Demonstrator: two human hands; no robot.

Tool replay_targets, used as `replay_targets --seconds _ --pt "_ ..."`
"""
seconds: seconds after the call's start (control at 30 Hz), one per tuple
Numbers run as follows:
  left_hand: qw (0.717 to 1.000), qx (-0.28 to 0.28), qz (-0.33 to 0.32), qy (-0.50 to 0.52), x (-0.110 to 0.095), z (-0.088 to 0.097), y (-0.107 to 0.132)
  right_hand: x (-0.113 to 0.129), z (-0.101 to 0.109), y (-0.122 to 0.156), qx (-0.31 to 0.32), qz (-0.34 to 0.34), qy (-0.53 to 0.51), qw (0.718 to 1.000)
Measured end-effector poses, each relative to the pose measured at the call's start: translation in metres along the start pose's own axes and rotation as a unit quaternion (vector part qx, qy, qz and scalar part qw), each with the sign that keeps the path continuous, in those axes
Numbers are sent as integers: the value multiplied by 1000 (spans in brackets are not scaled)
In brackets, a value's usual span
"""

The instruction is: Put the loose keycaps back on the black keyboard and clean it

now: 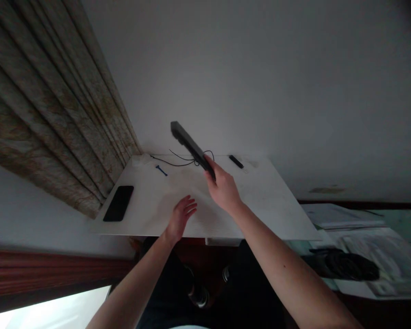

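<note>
My right hand point(223, 185) is closed around the near end of a long dark flat object point(190, 145), raised above the white table. It is seen nearly edge-on, tilted up toward the left, with a thicker far end; its exact kind does not show. My left hand point(182, 214) hovers over the table's front part, holding nothing, its fingers spread a little. Left of it, a black phone-like slab point(119, 204) lies flat near the table's left edge.
On the white table point(270, 205) lie a small blue tool point(161, 170), a thin black cable point(178, 164) and a small black bar point(236, 161). A curtain point(55, 91) hangs at left, with a wall behind. Papers and a black bundle point(349, 265) lie at right.
</note>
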State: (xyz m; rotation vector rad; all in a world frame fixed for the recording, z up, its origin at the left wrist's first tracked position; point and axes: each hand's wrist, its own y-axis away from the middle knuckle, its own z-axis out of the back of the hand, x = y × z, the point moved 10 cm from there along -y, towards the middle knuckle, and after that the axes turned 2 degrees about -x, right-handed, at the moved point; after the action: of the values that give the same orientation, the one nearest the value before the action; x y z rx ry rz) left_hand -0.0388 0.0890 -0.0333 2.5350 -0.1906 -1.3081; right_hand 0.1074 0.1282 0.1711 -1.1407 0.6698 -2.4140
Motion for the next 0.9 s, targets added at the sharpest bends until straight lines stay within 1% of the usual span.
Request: replay_targets --seconds 0.07,0.1,0.17,0.23,0.3,0.33,0.37,0.43,0.5,0.57,0.67,0.73,0.77,0.8,0.83,0.9 --pt "999 -31 28 -7 34 -1 5 -9 25 -6 -88 -39 -83 992" --pt "998 -41 39 -5 45 -3 7 -17 35 -7 -130 -65 -125 981" --pt "997 -49 50 12 55 -11 10 -39 48 -4 -206 -120 -218 946" --pt "997 -40 39 54 49 -22 11 -61 48 5 -255 -171 -325 894" --pt "994 -33 9 99 35 -28 9 -79 40 15 -277 -205 -420 839" --pt "993 -36 -8 114 27 -27 7 -85 36 20 -279 -215 -454 818" --pt "991 -48 -24 120 19 -23 4 -89 33 25 -276 -222 -479 803" --pt "989 -84 -49 107 5 -8 -1 -97 32 35 -261 -233 -510 786" --pt "987 -121 -76 74 -10 12 -6 -108 37 45 -242 -239 -530 777" --pt "986 -132 -99 33 -28 29 -10 -126 49 58 -240 -246 -538 769" --pt "986 -131 -97 -30 -51 49 -14 -172 71 84 -271 -280 -517 762" --pt "984 -131 -93 -72 -63 61 -18 -209 79 106 -297 -334 -476 758" --pt "982 -133 -95 -93 -69 66 -21 -226 79 116 -301 -367 -446 758" --pt "979 -135 -100 -115 -75 71 -24 -240 76 125 -296 -396 -412 765" --pt "975 -139 -109 -138 -80 75 -28 -251 74 132 -286 -414 -372 780" --pt "959 -150 -142 -193 -93 80 -36 -262 68 137 -255 -415 -273 829"
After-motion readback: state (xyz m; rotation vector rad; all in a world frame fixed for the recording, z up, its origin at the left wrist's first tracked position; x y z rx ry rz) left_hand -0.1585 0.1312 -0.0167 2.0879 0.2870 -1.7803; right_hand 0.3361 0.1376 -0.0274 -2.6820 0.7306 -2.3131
